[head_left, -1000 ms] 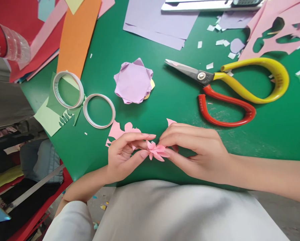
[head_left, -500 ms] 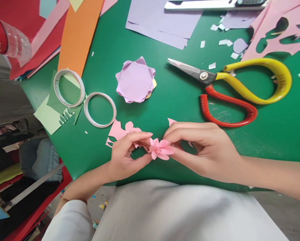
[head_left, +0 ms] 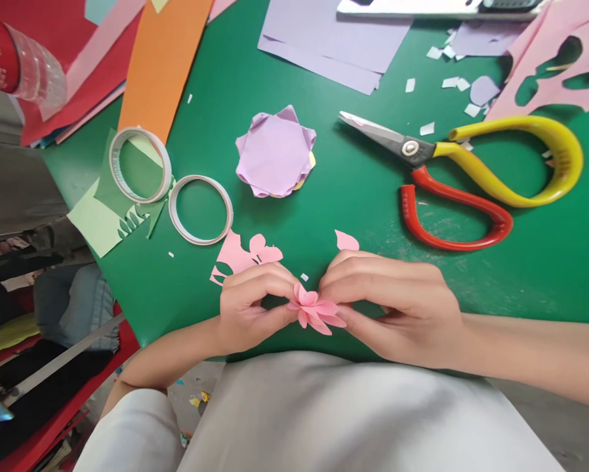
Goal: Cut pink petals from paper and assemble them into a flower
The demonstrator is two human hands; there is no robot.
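A small pink paper flower with several pointed petals is held between my two hands, low over the near edge of the table. My left hand pinches its left side between thumb and fingers. From the other side, my right hand is closed on the petals, with its fingertips partly behind the flower. Just beyond the left hand lies a cut pink paper scrap. A loose pink paper petal rests beyond the right knuckles.
Scissors with yellow and red handles lie at right. A folded purple paper piece sits mid-table; two tape rolls lie left of it. Purple sheets, an orange sheet and a bottle are farther back.
The flower has tilted and dropped slightly toward me, and the fingers of both hands have closed in around it. The view has shifted a little, uncovering more of the loose petal.
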